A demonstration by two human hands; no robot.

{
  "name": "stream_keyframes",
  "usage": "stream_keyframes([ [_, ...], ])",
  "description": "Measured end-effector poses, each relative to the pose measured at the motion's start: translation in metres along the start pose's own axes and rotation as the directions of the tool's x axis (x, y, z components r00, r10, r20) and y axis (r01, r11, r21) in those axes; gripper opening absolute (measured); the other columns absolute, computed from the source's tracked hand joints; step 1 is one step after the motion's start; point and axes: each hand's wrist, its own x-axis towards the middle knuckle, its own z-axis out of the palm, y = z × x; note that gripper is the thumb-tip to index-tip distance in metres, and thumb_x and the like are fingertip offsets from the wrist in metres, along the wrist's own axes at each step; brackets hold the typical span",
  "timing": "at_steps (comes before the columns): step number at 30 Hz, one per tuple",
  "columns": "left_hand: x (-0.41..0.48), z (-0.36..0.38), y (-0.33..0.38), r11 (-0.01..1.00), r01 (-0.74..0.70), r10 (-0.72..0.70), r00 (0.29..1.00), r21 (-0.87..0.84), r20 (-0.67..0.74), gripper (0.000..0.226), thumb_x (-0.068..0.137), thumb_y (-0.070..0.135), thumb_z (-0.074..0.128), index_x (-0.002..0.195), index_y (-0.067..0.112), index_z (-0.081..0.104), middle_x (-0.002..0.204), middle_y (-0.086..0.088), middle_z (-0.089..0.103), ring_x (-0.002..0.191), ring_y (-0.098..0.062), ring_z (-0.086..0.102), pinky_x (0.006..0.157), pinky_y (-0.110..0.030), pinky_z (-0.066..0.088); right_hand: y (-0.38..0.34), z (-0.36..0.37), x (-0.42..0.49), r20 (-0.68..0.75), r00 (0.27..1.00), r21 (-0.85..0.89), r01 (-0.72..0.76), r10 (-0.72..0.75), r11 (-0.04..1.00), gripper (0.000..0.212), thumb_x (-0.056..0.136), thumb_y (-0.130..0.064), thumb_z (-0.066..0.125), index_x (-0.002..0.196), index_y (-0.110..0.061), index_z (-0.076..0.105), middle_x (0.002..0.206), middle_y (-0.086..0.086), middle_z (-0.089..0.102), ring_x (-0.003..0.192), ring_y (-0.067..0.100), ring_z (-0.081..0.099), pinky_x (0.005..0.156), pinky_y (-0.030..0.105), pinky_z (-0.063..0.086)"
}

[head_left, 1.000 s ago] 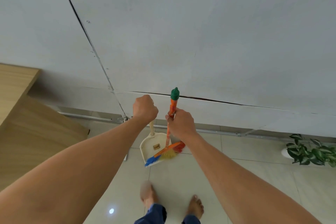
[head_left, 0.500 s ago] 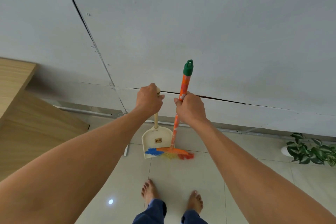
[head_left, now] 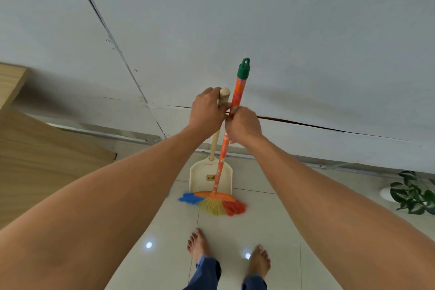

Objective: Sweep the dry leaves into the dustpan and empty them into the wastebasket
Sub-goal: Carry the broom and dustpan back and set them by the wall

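Observation:
A cream dustpan (head_left: 202,179) with a long pale handle stands upright on the tiled floor by the white wall. My left hand (head_left: 206,113) grips the top of that handle, just under its round knob. My right hand (head_left: 243,125) is closed around the orange broom (head_left: 222,155) shaft below its green cap. The broom's blue, yellow and red bristles (head_left: 213,205) rest on the floor in front of the dustpan's mouth. The two hands touch each other. No dry leaves and no wastebasket are in view.
A light wooden cabinet (head_left: 35,155) stands at the left against the wall. A green potted plant (head_left: 414,193) sits on the floor at the right. My bare feet (head_left: 197,245) stand on the tiles just behind the broom.
Both hands have risen and come together. The dustpan and broom went from tilted and lifted to standing upright on the floor near the wall.

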Motion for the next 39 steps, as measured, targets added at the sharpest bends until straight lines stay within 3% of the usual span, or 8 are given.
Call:
stream_keyframes([
  [2,0.006,-0.003,-0.002,1.0,-0.01,0.01,1.0,0.023,-0.02,0.02,0.101,0.016,0.065,0.112,-0.001,0.07,0.106,-0.015,0.069,0.082,-0.025,0.061,0.071,-0.032,0.043,-0.007,0.0,0.009,0.005,1.0,0.002,0.0,0.0,1.0,0.01,0.094,-0.026,0.05,0.092,-0.018,0.056,0.087,0.005,0.071,0.072,0.026,0.071,0.073,0.04,0.06],
  [8,0.021,-0.013,-0.012,0.996,-0.036,0.04,0.998,0.082,-0.051,0.032,0.102,0.03,0.066,0.124,0.006,0.068,0.114,-0.009,0.07,0.096,-0.027,0.066,0.077,-0.032,0.046,-0.016,0.005,0.035,0.02,0.998,-0.01,-0.052,0.052,0.999,0.009,0.096,-0.024,0.051,0.093,-0.016,0.054,0.065,0.0,0.063,0.05,0.018,0.069,0.064,0.033,0.062],
  [14,0.019,-0.008,-0.019,0.998,-0.009,0.013,0.998,0.063,-0.056,0.031,0.104,0.028,0.064,0.122,0.003,0.065,0.115,-0.01,0.07,0.096,-0.027,0.065,0.076,-0.027,0.041,-0.015,0.02,0.037,-0.012,1.0,-0.02,-0.007,0.007,1.0,0.009,0.095,-0.025,0.052,0.092,-0.018,0.053,0.089,0.006,0.071,0.072,0.025,0.071,0.073,0.039,0.061],
  [24,0.015,-0.011,-0.024,0.997,0.003,0.001,0.999,0.08,-0.05,0.033,0.104,0.03,0.063,0.126,0.005,0.063,0.119,-0.009,0.068,0.099,-0.027,0.066,0.083,-0.032,0.048,-0.017,0.024,0.036,-0.032,0.999,-0.005,0.035,-0.035,0.999,0.019,0.094,-0.029,0.051,0.104,-0.016,0.062,0.082,-0.001,0.062,0.071,0.026,0.07,0.072,0.039,0.061],
  [29,0.001,-0.009,-0.029,0.99,-0.038,0.036,0.999,0.133,0.019,0.035,0.104,0.027,0.062,0.132,0.005,0.06,0.128,-0.009,0.066,0.101,-0.028,0.067,0.081,-0.03,0.042,-0.015,0.024,0.031,-0.048,0.998,-0.031,0.03,-0.031,0.999,0.02,0.091,-0.037,0.051,0.095,-0.017,0.053,0.087,0.001,0.066,0.069,0.026,0.067,0.067,0.04,0.06],
  [32,-0.007,-0.007,-0.033,0.987,-0.028,0.02,0.998,0.161,0.052,0.037,0.105,0.025,0.061,0.136,0.007,0.058,0.134,-0.008,0.063,0.105,-0.027,0.067,0.082,-0.029,0.042,-0.012,0.024,0.025,-0.04,0.999,-0.021,0.019,-0.02,1.0,0.023,0.087,-0.033,0.056,0.1,-0.015,0.053,0.088,0.003,0.064,0.07,0.027,0.067,0.065,0.041,0.06],
  [39,-0.023,-0.005,-0.041,0.974,0.053,-0.073,0.994,0.22,0.087,0.057,0.105,0.036,0.061,0.154,0.016,0.044,0.15,-0.002,0.053,0.119,-0.023,0.065,0.104,-0.04,0.049,-0.006,0.027,0.011,-0.044,0.999,-0.004,-0.001,0.001,1.0,0.042,0.083,-0.03,0.07,0.116,-0.015,0.048,0.094,0.001,0.06,0.079,0.026,0.068,0.068,0.041,0.061],
])
